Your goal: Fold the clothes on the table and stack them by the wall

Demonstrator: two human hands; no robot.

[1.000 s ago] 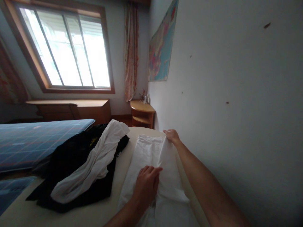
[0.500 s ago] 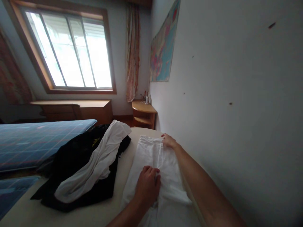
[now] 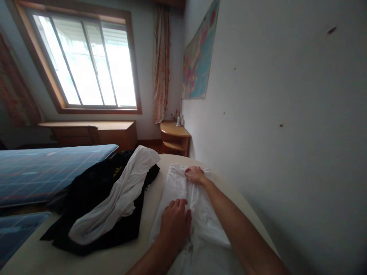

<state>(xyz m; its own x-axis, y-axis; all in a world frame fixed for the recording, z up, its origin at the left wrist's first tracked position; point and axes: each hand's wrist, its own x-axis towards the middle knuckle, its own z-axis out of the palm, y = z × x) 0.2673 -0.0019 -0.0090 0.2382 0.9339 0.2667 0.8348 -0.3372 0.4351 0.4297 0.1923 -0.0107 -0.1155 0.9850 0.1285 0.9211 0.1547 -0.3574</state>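
Note:
White trousers lie lengthwise on a cream-coloured bed surface, waistband at the far end. My left hand rests on the middle of the trousers, fingers stretched out over the cloth and thumb apart. Up by the waistband, my right hand has its fingertips closed on the fabric near the centre front. Its palm and wrist cover part of the cloth, and the forearm crosses the right leg side.
To the left lie black clothing and a crumpled white garment on top of it. Beyond are a blue plaid mattress, a desk and a corner shelf. The white wall borders the right side.
My right hand has moved left along the waistband from the right edge toward the centre, and the right side of the cloth has shifted. My left hand's fingers have loosened and moved slightly left.

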